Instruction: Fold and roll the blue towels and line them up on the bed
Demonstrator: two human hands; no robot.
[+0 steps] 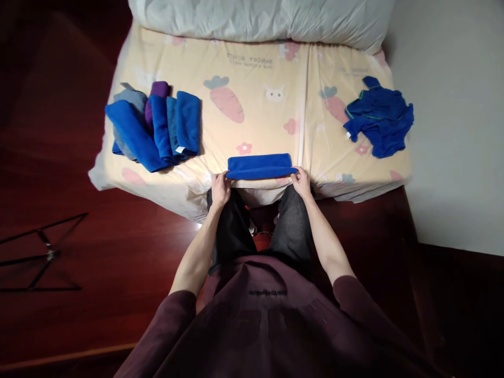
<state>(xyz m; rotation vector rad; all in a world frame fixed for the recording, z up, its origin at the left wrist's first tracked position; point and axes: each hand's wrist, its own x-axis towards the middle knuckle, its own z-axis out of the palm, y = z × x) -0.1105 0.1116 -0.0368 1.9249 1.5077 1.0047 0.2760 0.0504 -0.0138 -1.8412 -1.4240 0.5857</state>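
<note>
A blue towel (260,164) lies in a narrow folded strip at the near edge of the bed, its long side facing me. My left hand (221,189) pinches its near left corner, and my right hand (301,182) pinches the near right corner. Between the two hands the near layer is slightly raised, with the flat far layer showing behind it. To the left rests a group of folded cloths (188,121) in blue, teal, purple and grey, side by side. On the right a crumpled blue cloth (380,119) with green trim and a small white tag lies in a heap.
The bed (268,126) has a yellow cover printed with carrots and flowers. A pale quilt (260,18) is bunched along its far side. A white wall (452,131) stands at the right. Black tripod legs (49,254) stand on the red-brown floor at left.
</note>
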